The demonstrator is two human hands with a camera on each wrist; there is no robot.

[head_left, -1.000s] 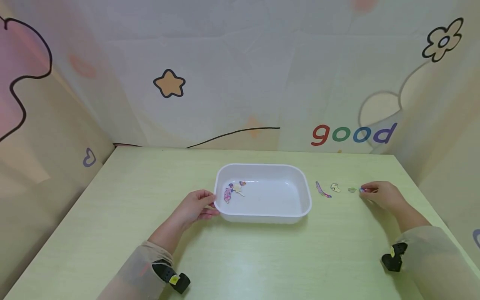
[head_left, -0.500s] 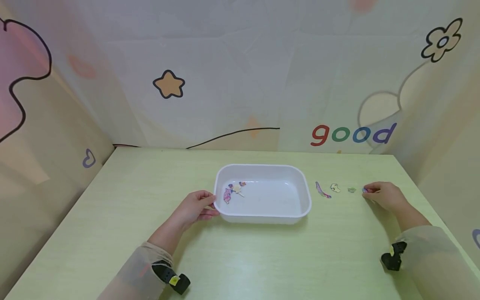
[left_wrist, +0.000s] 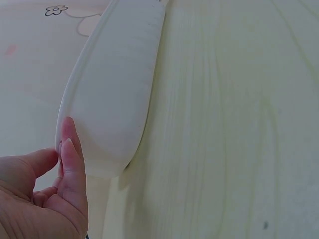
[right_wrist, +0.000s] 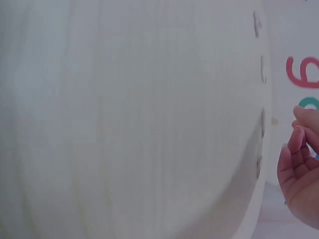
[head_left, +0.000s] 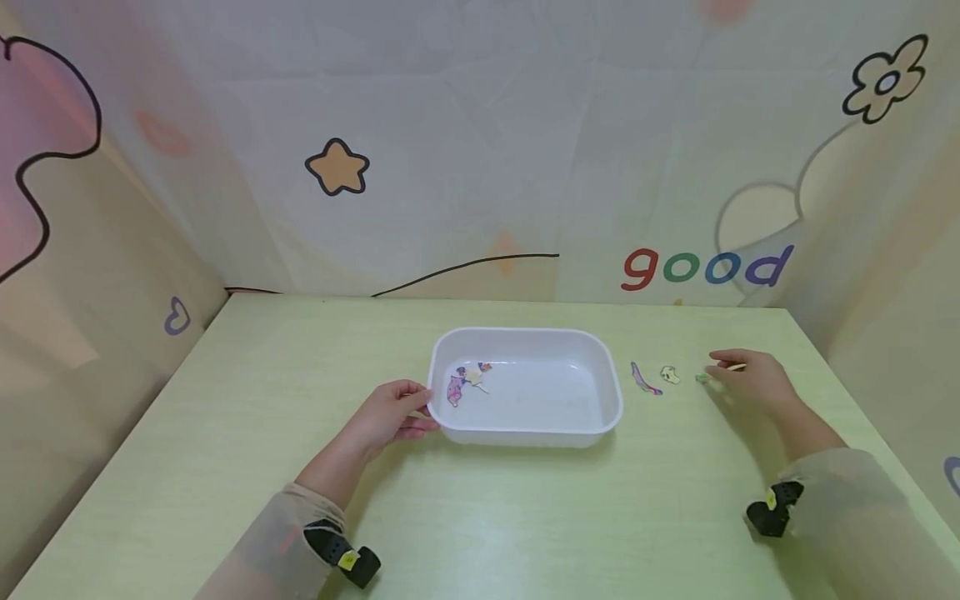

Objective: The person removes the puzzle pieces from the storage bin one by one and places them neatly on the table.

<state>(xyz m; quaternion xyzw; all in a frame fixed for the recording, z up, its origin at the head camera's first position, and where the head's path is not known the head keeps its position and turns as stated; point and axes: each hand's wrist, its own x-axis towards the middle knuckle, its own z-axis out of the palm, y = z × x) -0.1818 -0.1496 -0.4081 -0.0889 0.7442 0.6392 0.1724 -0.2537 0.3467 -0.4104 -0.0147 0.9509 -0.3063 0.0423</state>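
Observation:
My left hand (head_left: pixel 393 412) pinches the left end of a white plastic tray (head_left: pixel 525 438); in the left wrist view its thumb meets the rim and its fingers lie along the outer wall. Small flat cut-outs (head_left: pixel 455 390) with purple, cream and orange colouring lie inside the tray's left part. My right hand (head_left: pixel 753 379) hovers to the right, thumb and forefinger apart, with no held piece plainly visible. Beneath its fingertips sits a green cut-out (head_left: pixel 702 378). Another small piece (right_wrist: pixel 258 167) rests beyond it in the right wrist view, hidden by the hand in the head view.
Between the tray and my right hand lie a curved purple strip (head_left: pixel 645 379) and a cream cut-out (head_left: pixel 670 375), roughly in a row. The pale green table (head_left: pixel 525 517) ends at a printed cloth backdrop (head_left: pixel 465 167) behind and at both sides.
My right hand has left the small blue-purple piece, rising a little and shifting left over the green cut-out. The left hand and tray have stayed put.

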